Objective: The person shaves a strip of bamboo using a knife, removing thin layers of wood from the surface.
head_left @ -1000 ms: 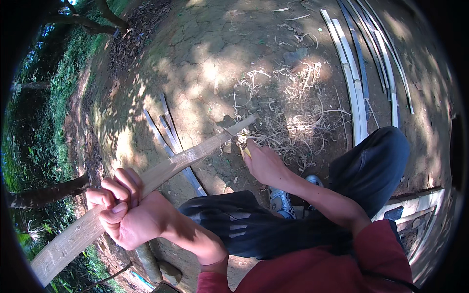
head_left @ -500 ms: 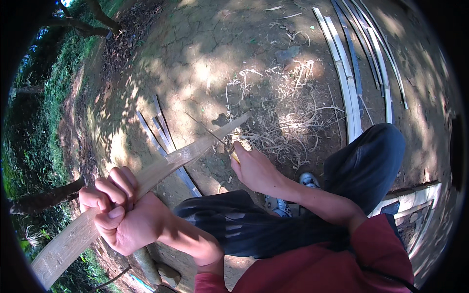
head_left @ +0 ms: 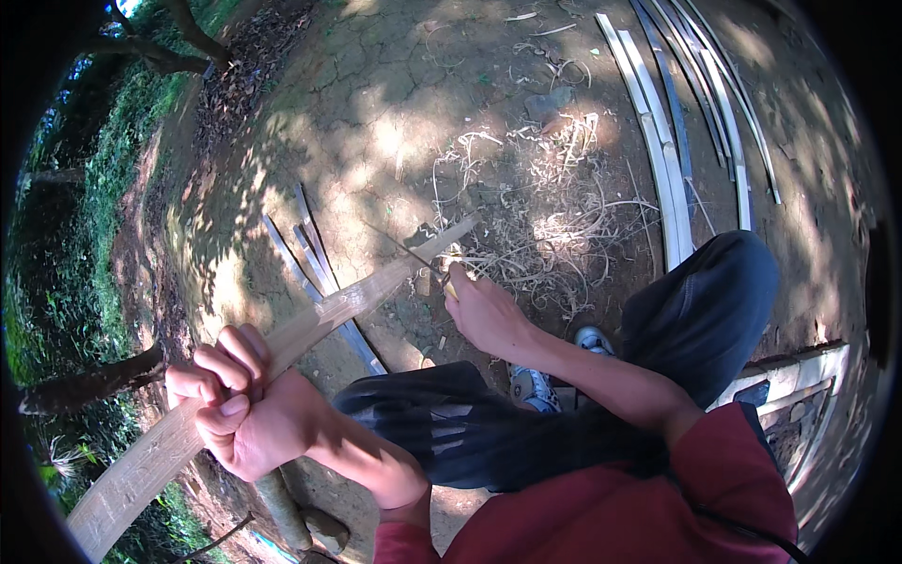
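Curly shavings [head_left: 559, 230] lie on the dirt [head_left: 376, 141]. My left hand [head_left: 254, 414] squeezes the strip [head_left: 319, 318]; my right hand [head_left: 490, 315] grips a knife [head_left: 421, 258] across it.

The left grip [head_left: 252, 414] is clenched, the right grip [head_left: 486, 315] curled farther forward.

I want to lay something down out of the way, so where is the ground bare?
Bare, cracked ground lies beyond the wood strip and the short slats, between leaf litter and curled shavings. Crowded: the shavings beyond the right hand, and the long slats at upper right.
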`<state>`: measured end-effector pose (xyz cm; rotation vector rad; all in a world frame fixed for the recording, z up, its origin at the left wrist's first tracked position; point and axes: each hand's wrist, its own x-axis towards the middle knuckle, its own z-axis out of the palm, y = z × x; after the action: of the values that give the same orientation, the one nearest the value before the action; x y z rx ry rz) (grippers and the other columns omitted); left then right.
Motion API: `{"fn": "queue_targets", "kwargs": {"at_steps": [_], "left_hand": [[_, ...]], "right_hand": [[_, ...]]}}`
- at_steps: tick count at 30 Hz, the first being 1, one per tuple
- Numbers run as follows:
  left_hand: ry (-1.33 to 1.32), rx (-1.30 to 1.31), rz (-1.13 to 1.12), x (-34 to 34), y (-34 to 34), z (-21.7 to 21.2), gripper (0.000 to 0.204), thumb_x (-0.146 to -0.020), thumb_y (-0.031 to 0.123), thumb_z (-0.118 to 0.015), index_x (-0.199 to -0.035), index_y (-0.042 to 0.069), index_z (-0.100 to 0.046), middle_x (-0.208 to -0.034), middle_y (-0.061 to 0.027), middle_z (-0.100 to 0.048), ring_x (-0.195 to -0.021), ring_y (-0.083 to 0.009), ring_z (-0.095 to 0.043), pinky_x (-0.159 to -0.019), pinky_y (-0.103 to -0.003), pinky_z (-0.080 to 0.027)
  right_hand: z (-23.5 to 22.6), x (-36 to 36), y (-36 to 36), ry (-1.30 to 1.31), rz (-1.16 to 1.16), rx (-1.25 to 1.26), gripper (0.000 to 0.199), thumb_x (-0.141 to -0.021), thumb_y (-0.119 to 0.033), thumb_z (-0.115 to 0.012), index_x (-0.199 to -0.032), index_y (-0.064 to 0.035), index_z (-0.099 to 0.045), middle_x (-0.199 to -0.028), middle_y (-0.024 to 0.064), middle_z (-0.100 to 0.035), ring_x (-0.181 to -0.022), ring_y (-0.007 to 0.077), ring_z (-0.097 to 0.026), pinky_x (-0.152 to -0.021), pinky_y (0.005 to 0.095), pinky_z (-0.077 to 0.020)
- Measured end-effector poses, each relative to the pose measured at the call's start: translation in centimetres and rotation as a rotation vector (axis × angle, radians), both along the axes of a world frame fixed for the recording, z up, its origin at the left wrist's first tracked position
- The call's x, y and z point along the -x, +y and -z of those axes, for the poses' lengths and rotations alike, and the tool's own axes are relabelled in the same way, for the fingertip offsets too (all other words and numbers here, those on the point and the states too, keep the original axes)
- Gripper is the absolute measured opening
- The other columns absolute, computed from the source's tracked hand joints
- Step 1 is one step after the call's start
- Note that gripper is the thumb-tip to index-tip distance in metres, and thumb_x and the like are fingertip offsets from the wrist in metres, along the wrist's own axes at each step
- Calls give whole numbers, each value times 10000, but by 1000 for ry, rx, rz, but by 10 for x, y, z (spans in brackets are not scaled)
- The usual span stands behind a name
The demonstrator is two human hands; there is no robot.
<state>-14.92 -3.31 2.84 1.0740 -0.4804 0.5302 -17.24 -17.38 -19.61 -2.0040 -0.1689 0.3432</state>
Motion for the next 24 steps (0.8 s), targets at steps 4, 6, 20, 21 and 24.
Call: {"fn": "queue_targets", "kwargs": {"at_steps": [4,6,20,21,24], "left_hand": [[-31,-51,-27,4,-1,-8,188,-580,-8,-421,-660,91,-282,-532,-26,-227,-487,-128,-184,-481,-298,-193],[-29,-3,-18,-2,4,-9,188,-580,-8,-419,-663,90,-281,-531,-26,-229,-489,-127,-184,-480,-298,-192],[-14,-24,85,3,6,-6,187,-629,-28,-442,-690,91,-312,-550,-18,-257,-513,-125,-203,-524,-297,-201],[-7,-26,63,5,3,-8,193,-626,-28,-445,-684,94,-306,-547,-18,-255,-512,-124,-200,-522,-297,-198],[17,-45,-12,11,1,-8,204,-602,-20,-445,-668,99,-293,-530,-16,-240,-501,-125,-185,-508,-300,-183]], "right_hand": [[55,-16,-1,47,66,115,345,-898,-149,-514,-1130,99,-454,-680,245,-606,-696,444,-614,-635,521,-471],[46,-10,1,45,43,86,351,-896,-150,-518,-1135,99,-455,-689,249,-610,-701,444,-616,-639,520,-472],[46,-21,-5,39,44,105,283,-887,-135,-526,-1050,90,-475,-703,284,-603,-703,445,-617,-615,515,-467],[37,-22,-3,33,39,88,285,-887,-136,-525,-1051,91,-475,-704,286,-602,-705,447,-616,-616,515,-468],[-44,-6,-1,54,-68,32,311,-888,-143,-515,-1076,99,-462,-758,277,-621,-750,445,-628,-664,512,-501]]}}
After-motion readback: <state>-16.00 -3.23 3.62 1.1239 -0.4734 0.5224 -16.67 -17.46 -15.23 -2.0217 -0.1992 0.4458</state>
